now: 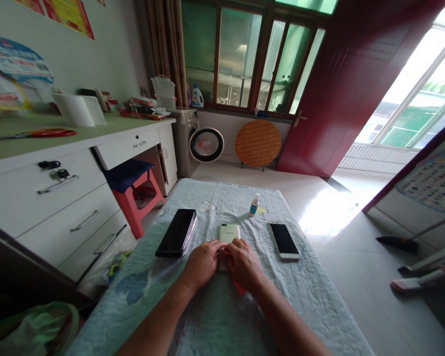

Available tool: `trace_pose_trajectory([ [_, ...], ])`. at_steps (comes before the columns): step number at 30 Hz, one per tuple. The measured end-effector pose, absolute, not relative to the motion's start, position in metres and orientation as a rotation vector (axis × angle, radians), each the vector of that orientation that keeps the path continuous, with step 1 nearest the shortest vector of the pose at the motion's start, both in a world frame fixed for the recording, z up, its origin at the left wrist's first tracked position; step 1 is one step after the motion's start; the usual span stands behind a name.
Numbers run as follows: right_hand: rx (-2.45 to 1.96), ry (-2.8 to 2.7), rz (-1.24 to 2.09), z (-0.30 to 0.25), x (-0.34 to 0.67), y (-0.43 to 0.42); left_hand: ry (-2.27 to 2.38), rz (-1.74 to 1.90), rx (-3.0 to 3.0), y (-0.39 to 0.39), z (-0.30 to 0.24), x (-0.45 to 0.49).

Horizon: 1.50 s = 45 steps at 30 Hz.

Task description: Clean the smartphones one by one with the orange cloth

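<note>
A cream-white phone (230,231) lies back side up on the cloth-covered table (207,321), its lower part mostly covered by my hands. My left hand (203,263) has its fingers curled together over the phone's left side. From the right, my right hand (243,263) is closed too, its fingertips meeting the left ones above the phone. Whatever is pinched between them is hidden. An orange-red bit of something (239,288) shows below my right hand. To the left lies a stack of dark phones (177,233); to the right is a white-framed phone (284,241), screen up.
A small spray bottle (254,205) stands beyond the phones. Along the left runs a white desk (59,185), with a red stool (139,202) beside it. A washing machine (185,136) with its door open and a folded round table (258,143) are at the back.
</note>
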State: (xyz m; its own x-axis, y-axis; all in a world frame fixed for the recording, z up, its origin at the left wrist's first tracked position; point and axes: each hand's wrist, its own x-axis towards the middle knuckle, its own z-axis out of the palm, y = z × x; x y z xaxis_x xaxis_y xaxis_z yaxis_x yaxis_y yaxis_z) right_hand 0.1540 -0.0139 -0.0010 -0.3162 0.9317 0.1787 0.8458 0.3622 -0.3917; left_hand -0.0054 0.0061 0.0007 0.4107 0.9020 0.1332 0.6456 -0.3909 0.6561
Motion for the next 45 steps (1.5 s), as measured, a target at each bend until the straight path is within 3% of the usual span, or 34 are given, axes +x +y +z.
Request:
trace_pose_trajectory([
  [21,-1.511,-2.321,0.354,-0.007,0.146,-0.018,1.313,0.638,2.159,0.004,0.006,-0.005],
  [31,-1.678,-2.212,0.215,-0.001,0.154,-0.016,1.36,0.615,2.191,0.006,0.001,-0.005],
  [39,-1.528,-2.318,0.289,-0.006,0.148,-0.016,1.332,0.597,2.173,0.005,0.007,-0.003],
  [45,-1.688,-2.243,0.272,-0.001,0.146,-0.011,1.312,0.63,2.161,0.004,0.008,-0.004],
])
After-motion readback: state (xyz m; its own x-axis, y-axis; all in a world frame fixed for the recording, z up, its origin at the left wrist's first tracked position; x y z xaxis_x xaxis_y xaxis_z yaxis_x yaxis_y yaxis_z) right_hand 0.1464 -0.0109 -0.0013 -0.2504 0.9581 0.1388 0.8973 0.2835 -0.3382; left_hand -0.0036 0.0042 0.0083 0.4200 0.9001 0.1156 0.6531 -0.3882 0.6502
